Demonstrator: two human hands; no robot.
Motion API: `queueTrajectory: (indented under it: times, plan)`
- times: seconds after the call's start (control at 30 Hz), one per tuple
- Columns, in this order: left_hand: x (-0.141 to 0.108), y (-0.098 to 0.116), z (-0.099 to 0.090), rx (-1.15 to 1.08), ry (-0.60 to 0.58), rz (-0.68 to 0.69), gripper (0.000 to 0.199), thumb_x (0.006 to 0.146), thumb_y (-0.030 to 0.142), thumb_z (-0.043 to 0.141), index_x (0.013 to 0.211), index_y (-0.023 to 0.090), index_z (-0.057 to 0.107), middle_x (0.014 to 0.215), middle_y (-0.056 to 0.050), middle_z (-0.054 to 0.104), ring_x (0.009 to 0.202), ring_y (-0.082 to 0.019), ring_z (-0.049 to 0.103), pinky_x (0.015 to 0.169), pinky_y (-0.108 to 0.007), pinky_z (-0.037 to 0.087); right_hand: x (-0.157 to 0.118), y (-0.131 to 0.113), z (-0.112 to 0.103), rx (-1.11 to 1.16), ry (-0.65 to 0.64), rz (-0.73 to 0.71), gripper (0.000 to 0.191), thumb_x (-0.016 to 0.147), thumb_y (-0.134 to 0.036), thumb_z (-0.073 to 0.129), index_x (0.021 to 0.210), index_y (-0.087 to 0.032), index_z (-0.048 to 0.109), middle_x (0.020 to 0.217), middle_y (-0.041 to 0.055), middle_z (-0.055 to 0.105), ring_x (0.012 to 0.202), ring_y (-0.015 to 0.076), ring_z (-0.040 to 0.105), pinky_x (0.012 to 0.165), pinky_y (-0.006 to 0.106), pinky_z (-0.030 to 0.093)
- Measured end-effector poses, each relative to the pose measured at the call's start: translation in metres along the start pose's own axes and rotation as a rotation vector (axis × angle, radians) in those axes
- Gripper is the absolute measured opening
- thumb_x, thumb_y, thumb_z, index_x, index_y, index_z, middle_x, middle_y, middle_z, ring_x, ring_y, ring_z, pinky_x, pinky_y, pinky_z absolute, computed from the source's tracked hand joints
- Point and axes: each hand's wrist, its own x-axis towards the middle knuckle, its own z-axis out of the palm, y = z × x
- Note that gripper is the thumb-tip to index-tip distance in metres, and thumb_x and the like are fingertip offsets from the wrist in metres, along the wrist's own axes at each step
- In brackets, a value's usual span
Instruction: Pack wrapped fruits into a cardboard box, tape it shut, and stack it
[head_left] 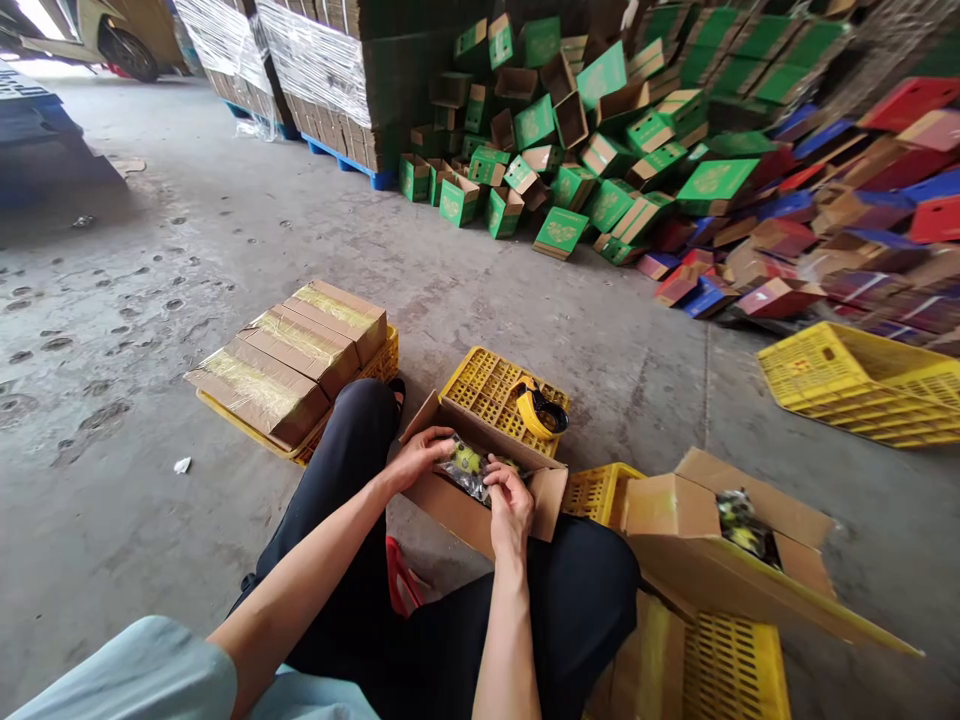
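Observation:
Between my knees an open cardboard box (457, 514) is tilted against a yellow crate. Over its opening lies a clear plastic bag (466, 466) with yellow-green contents and dark spots; I cannot make out what they are. My left hand (421, 456) grips the bag's left end. At its right end, the fingers of my right hand (510, 500) pinch the plastic. Just beyond the box, a yellow tape dispenser (541, 410) rests on the upturned yellow crate (480, 378).
Taped cartons (300, 345) sit on a yellow crate at left. To my right, an open carton (720, 560) holds similar bags, above another yellow crate (739, 665). Green boxes (562, 232) and red and blue boxes are heaped behind. An empty yellow crate (862, 385) stands far right.

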Motion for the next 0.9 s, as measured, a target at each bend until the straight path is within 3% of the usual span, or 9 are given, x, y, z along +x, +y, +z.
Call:
queueTrajectory:
  times: [0.07, 0.13, 0.23, 0.3, 0.43, 0.67, 0.9]
  plan:
    - [0.0, -0.002, 0.001, -0.001, -0.011, 0.043, 0.078, 0.069, 0.042, 0.095, 0.135, 0.015, 0.065, 0.116, -0.014, 0.075, 0.098, -0.025, 0.073, 0.082, -0.032, 0.055, -0.001, -0.004, 0.003, 0.057, 0.04, 0.079, 0.014, 0.08, -0.037, 0.069, 0.08, -0.025, 0.075, 0.114, 0.0057, 0.077, 0.122, 0.0304, 0.065, 0.105, 0.045, 0.049]
    - [0.0, -0.005, 0.002, -0.048, -0.029, 0.072, 0.079, 0.067, 0.038, 0.096, 0.136, 0.015, 0.065, 0.121, -0.015, 0.074, 0.104, -0.026, 0.072, 0.089, -0.034, 0.054, -0.003, -0.009, 0.006, 0.16, 0.088, 0.189, 0.028, 0.083, -0.042, 0.067, 0.103, -0.025, 0.078, 0.129, 0.0068, 0.074, 0.126, 0.0299, 0.064, 0.101, 0.044, 0.053]
    - [0.002, -0.008, 0.001, -0.088, -0.051, 0.095, 0.08, 0.068, 0.036, 0.097, 0.138, 0.015, 0.064, 0.126, -0.015, 0.073, 0.108, -0.027, 0.072, 0.095, -0.035, 0.053, -0.004, -0.013, 0.008, 0.276, 0.11, 0.326, 0.054, 0.088, -0.051, 0.065, 0.137, -0.03, 0.066, 0.143, 0.0073, 0.067, 0.13, 0.0292, 0.063, 0.095, 0.042, 0.058]
    - [0.003, -0.009, 0.0, -0.062, -0.075, 0.103, 0.079, 0.068, 0.035, 0.096, 0.138, 0.016, 0.064, 0.126, -0.015, 0.073, 0.107, -0.026, 0.072, 0.094, -0.034, 0.053, -0.006, -0.013, 0.008, 0.255, 0.058, 0.379, 0.065, 0.086, -0.055, 0.069, 0.146, -0.032, 0.059, 0.141, 0.0079, 0.068, 0.126, 0.0294, 0.066, 0.093, 0.042, 0.059]
    - [0.001, -0.007, -0.001, 0.043, -0.117, 0.122, 0.074, 0.07, 0.038, 0.095, 0.134, 0.016, 0.067, 0.125, -0.012, 0.073, 0.105, -0.024, 0.07, 0.09, -0.03, 0.051, -0.005, -0.006, 0.007, 0.161, -0.051, 0.348, 0.067, 0.081, -0.055, 0.076, 0.142, -0.028, 0.065, 0.133, 0.0083, 0.074, 0.12, 0.031, 0.069, 0.098, 0.044, 0.059]
    - [-0.006, 0.004, 0.004, 0.223, -0.148, 0.089, 0.061, 0.079, 0.059, 0.083, 0.12, 0.015, 0.076, 0.111, -0.011, 0.076, 0.098, -0.025, 0.069, 0.087, -0.032, 0.049, -0.003, -0.002, 0.009, 0.219, -0.039, 0.32, 0.055, 0.08, -0.048, 0.077, 0.131, -0.029, 0.073, 0.136, 0.0065, 0.072, 0.12, 0.0308, 0.07, 0.099, 0.045, 0.059]
    - [-0.006, 0.005, 0.007, 0.198, -0.16, 0.139, 0.055, 0.075, 0.057, 0.087, 0.107, 0.013, 0.079, 0.098, -0.01, 0.077, 0.086, -0.021, 0.069, 0.084, -0.031, 0.049, -0.002, -0.006, 0.007, 0.094, -0.019, 0.268, 0.049, 0.083, -0.055, 0.074, 0.123, -0.028, 0.076, 0.128, 0.0071, 0.076, 0.116, 0.0295, 0.07, 0.099, 0.043, 0.057]
